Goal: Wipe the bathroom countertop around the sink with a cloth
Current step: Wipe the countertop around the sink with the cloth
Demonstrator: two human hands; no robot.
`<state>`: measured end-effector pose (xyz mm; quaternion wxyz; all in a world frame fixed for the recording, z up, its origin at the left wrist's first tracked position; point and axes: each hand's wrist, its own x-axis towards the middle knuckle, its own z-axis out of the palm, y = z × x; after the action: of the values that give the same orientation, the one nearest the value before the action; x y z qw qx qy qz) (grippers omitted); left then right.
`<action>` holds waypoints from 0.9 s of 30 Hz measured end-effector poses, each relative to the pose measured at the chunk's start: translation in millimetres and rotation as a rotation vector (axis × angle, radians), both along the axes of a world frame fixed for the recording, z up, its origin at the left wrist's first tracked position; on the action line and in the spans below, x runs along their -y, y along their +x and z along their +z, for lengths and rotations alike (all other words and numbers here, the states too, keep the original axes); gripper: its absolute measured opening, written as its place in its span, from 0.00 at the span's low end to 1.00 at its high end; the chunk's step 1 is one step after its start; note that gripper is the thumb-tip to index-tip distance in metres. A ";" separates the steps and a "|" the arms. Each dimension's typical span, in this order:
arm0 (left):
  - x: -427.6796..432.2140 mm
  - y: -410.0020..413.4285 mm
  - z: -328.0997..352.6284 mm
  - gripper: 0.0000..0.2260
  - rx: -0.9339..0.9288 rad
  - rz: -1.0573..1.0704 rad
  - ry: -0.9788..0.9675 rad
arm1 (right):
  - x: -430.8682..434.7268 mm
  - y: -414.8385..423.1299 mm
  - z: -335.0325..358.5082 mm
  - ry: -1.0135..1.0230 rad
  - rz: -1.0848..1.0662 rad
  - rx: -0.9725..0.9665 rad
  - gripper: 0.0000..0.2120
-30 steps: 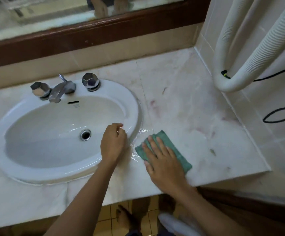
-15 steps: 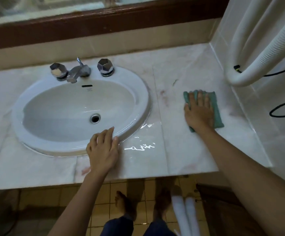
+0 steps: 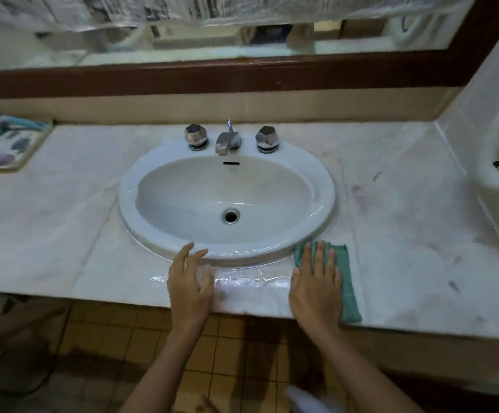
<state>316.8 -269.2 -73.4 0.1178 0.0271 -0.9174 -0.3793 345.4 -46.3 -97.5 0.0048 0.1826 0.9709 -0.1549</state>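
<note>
Ochre square floor tiles (image 3: 227,338): nearest, below the counter's front edge.

Your left hand (image 3: 190,289): flat on the pale veined marble countertop (image 3: 406,263), fingers straight and spread, holding nothing, tips at the front rim of the white oval ceramic sink (image 3: 325,201).

Your right hand (image 3: 316,289): palm down on the green folded cloth (image 3: 348,281), fingers straight and close together, pressing rather than pinching.

Cloth: on the countertop just right of the sink's front rim, near end by the counter edge. Your hand hides its left part.

Shiny wet patch (image 3: 251,278): between your two hands.

Round metal drain (image 3: 230,216): in the basin floor.

Chrome spout (image 3: 227,140): on the sink's back rim, between the left faceted chrome knob (image 3: 196,135) and the right faceted chrome knob (image 3: 267,138).

Patterned flat tray (image 3: 6,147): far left.

White ribbed hose (image 3: 498,177): against the right wall.

Dark red-brown wooden mirror frame (image 3: 242,76): farthest back.
</note>
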 end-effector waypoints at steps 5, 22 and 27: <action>134.2 25.7 -19.0 0.17 0.222 0.450 -0.074 | 105.5 20.6 1.3 -0.006 0.060 0.025 0.31; 308.5 -0.2 -22.6 0.26 0.424 0.168 -0.342 | 272.1 -57.9 9.6 0.071 0.768 0.100 0.33; 311.8 0.4 -13.9 0.32 0.502 0.118 -0.391 | 315.8 -80.1 17.7 -0.033 0.820 0.139 0.25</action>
<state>317.2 -581.0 -87.4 -0.0871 0.1499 -0.9701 -0.1700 265.3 -362.2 -79.9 0.1346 -0.2095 0.9579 -0.1430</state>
